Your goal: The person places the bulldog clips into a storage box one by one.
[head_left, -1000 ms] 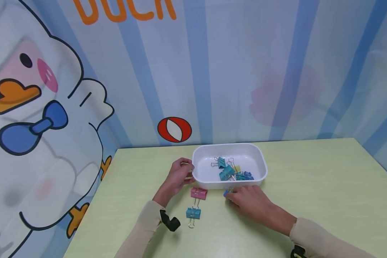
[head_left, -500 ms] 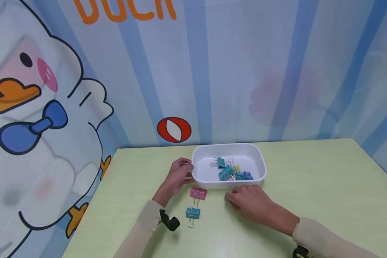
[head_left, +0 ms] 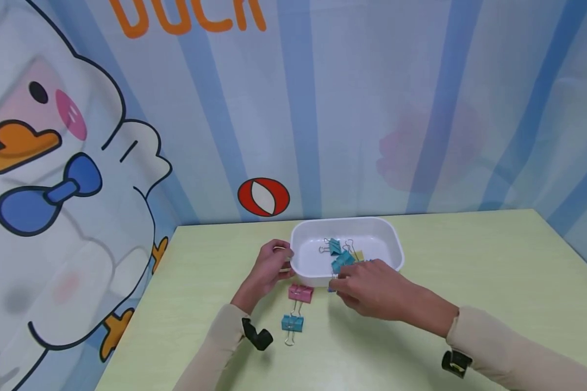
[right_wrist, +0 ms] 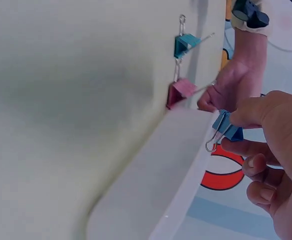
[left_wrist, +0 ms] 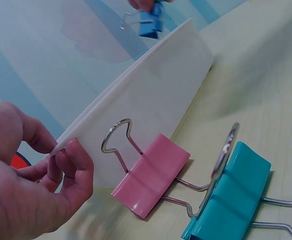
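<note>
The left hand (head_left: pixel 270 265) is at nine o'clock of the white tray (head_left: pixel 310 258), and its fingers pinch the rim there. The right hand (head_left: pixel 372 290) is at about five o'clock of the tray, and its thumb and forefinger pinch a blue clip (right_wrist: pixel 228 126). This clip is up off the counter (head_left: pixel 469 271), near the front rim, between six and seven o'clock; I cannot tell if it touches the rim. On the counter, just beside the tray toward eight o'clock, lies a pink clip (left_wrist: pixel 150 175), and further out, at seven o'clock, a teal clip (left_wrist: pixel 240 195); their handles overlap in the left wrist view. Inside the tray there are some teal clips (head_left: pixel 342 260) and a yellow clip (head_left: pixel 359 255), but the right hand covers a part of this group, so I cannot count them surely. As I judge it, the clips are being gathered in the tray and the greater part is already done: several are inside. The blue clip is not yet released, and the pink and teal ones outside would be left after it.
</note>
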Demonstrator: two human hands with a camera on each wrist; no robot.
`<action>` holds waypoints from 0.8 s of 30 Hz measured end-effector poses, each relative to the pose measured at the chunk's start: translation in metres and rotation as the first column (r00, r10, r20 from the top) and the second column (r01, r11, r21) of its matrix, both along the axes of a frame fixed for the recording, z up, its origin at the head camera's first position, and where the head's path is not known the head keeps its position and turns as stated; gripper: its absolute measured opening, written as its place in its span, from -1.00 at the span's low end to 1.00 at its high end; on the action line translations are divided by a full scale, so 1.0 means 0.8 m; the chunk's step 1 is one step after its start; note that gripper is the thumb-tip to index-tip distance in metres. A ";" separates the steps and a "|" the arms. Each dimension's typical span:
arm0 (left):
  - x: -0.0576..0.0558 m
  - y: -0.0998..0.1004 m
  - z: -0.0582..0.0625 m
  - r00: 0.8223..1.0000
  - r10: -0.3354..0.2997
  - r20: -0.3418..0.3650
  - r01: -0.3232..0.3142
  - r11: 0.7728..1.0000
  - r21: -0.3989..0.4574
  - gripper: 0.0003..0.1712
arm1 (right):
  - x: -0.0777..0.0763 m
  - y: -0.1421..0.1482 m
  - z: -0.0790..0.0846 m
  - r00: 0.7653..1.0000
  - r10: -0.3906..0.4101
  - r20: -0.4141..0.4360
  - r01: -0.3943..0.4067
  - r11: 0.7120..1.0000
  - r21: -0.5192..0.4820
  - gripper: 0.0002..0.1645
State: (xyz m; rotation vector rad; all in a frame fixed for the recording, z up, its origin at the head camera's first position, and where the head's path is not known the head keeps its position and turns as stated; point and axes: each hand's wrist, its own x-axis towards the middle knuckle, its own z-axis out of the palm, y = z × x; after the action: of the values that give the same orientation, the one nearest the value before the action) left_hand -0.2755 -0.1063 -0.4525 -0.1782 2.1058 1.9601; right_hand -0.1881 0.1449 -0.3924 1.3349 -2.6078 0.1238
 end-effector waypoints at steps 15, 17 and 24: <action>-0.001 -0.001 0.000 1.000 -0.004 -0.003 0.004 1.000 0.012 -0.63 | -0.047 -0.009 0.062 0.995 -0.027 -0.100 0.022 0.998 -0.054 -0.73; -0.002 -0.001 0.000 1.000 -0.006 -0.007 0.006 1.000 0.020 -0.64 | -0.054 -0.011 0.067 0.992 -0.035 -0.122 0.026 0.997 -0.072 -0.71; -0.001 -0.002 0.000 1.000 -0.011 -0.003 0.011 1.000 0.014 -0.65 | -0.069 -0.008 0.073 0.980 -0.072 -0.186 0.051 0.992 -0.119 -0.47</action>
State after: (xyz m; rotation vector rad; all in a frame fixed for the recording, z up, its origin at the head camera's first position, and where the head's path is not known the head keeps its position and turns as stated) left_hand -0.2766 -0.1078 -0.4524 -0.1602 2.0903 1.9692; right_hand -0.2433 0.1388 -0.3338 1.1658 -2.4407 0.1257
